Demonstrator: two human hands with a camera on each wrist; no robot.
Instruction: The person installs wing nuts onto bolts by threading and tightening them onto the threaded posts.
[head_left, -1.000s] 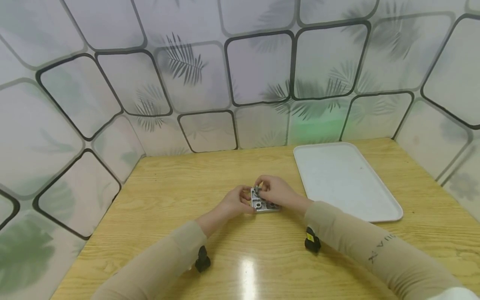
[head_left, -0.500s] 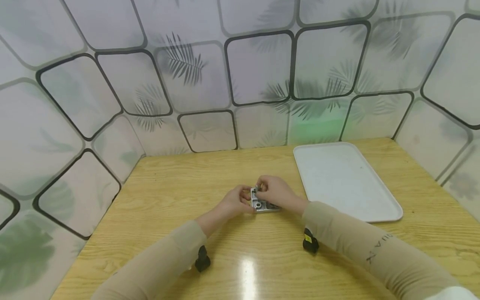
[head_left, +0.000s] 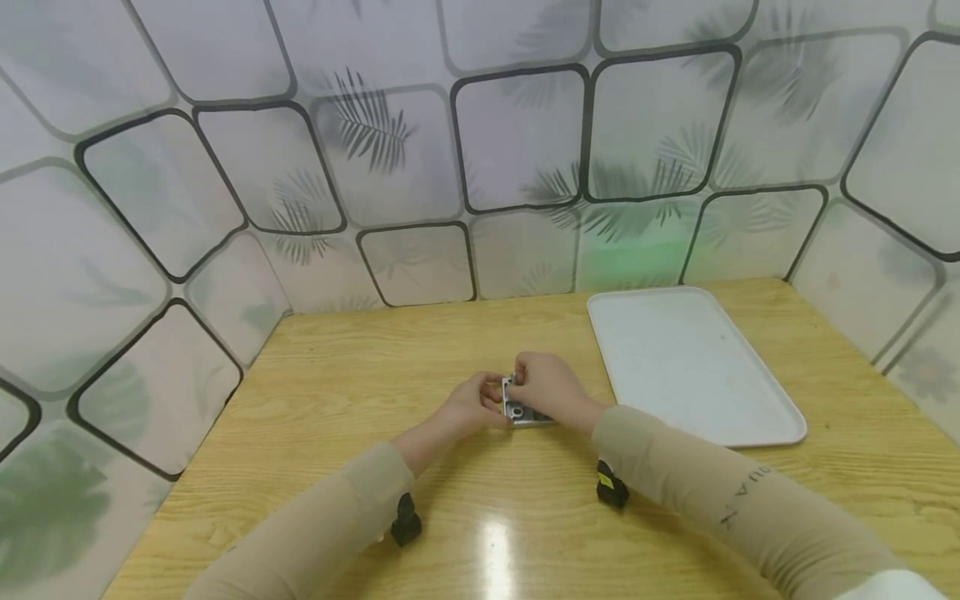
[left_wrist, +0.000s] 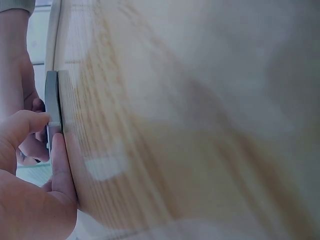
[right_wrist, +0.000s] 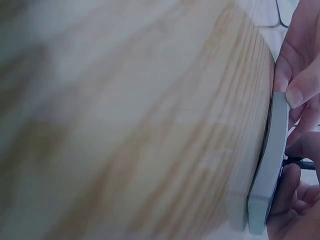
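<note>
A grey metal plate (head_left: pixel 517 412) with holes and recesses lies flat on the wooden table. My left hand (head_left: pixel 467 405) grips its left end, thumb at the near corner and the other fingers along the side. Over the plate's far left part, my right hand (head_left: pixel 553 387) pinches a small dark threaded screw (right_wrist: pixel 302 163), which shows between thumb and fingers in the right wrist view. The right hand covers most of the plate's right half in the head view. In the left wrist view, the plate's edge (left_wrist: pixel 52 92) is seen side-on with left fingers against it.
A white tray (head_left: pixel 690 367) lies on the table to the right, just beyond the right forearm. The table (head_left: pixel 360 367) meets a patterned wall covering (head_left: pixel 525 142) at the back. Dark wrist-worn devices hang under both sleeves.
My right hand has turned slightly over the plate, its wrist and forearm shifting left. The small upright screw is now more covered by the fingers. The left hand and plate stay put.
</note>
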